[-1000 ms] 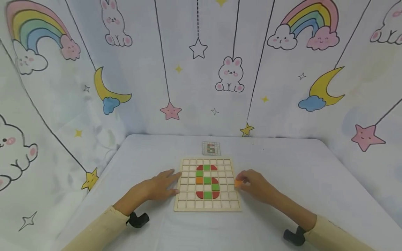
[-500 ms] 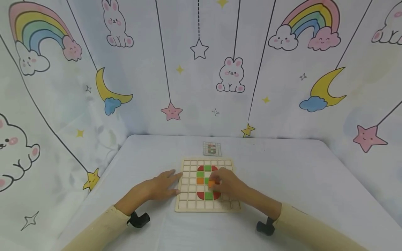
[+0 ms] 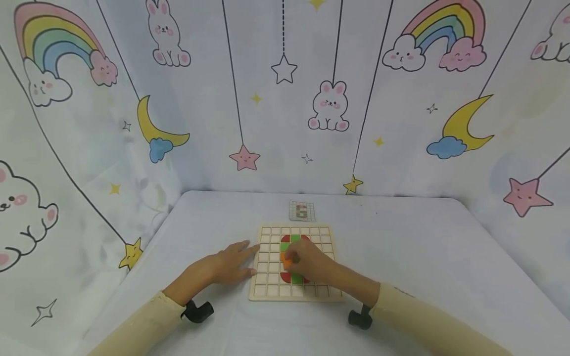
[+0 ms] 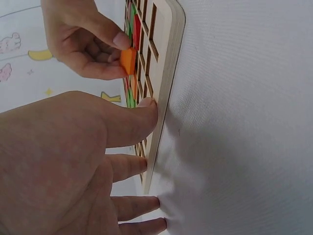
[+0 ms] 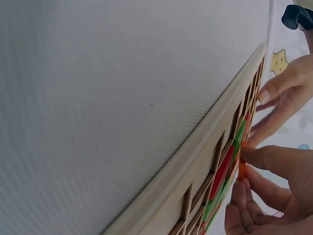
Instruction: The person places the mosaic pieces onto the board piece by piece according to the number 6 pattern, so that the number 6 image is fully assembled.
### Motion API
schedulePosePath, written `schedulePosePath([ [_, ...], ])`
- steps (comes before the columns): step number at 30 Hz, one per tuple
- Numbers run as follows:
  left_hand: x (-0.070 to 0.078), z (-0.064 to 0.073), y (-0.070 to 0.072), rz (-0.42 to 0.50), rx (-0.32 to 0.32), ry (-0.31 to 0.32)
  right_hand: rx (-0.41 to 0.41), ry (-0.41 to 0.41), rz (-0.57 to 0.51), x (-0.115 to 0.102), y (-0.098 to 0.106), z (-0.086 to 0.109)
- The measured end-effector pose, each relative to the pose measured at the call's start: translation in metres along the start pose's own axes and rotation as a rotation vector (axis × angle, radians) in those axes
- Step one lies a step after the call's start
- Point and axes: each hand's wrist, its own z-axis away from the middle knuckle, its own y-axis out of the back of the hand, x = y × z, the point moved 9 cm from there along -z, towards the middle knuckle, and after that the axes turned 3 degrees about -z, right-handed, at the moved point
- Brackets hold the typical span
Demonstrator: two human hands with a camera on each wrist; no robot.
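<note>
My right hand (image 3: 313,261) is over the middle of a wooden grid board (image 3: 267,292), pinching a square orange tile (image 4: 128,60) between thumb and fingers. That tile is tilted close over the cells on the left side of a figure made of red, green and orange pieces. A seated orange tile (image 4: 134,86) shows beside it in the left wrist view. Other pieces include a green tile (image 3: 296,279) and a rounded red piece (image 3: 285,278) at the bottom. My left hand (image 3: 227,264) rests with fingers extended along the board's left edge. My right hand hides the figure's right part.
Behind the board lies a small card (image 3: 302,211) printed with a coloured figure on a grid. A white cloth (image 3: 401,222) covers the table, and a wall hanging (image 3: 285,123) with rabbits, stars and rainbows stands behind it.
My right hand has carried the orange tile from beside the board's right edge leftward to the figure's left side. My left hand has stayed at the left edge.
</note>
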Motion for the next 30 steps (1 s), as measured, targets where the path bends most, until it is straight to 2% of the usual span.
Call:
schedulePosePath([
  [9, -0.002, -0.001, 0.0, -0.013, -0.002, 0.008, -0.019, 0.021, 0.01, -0.002, -0.005, -0.001],
  [22, -0.005, 0.0, -0.002, -0.017, -0.005, 0.01, -0.003, 0.027, 0.009, -0.012, -0.004, 0.001],
  [30, -0.004, 0.0, -0.002, -0.013, -0.004, 0.006, -0.007, 0.029, -0.01, -0.01, -0.004, 0.0],
])
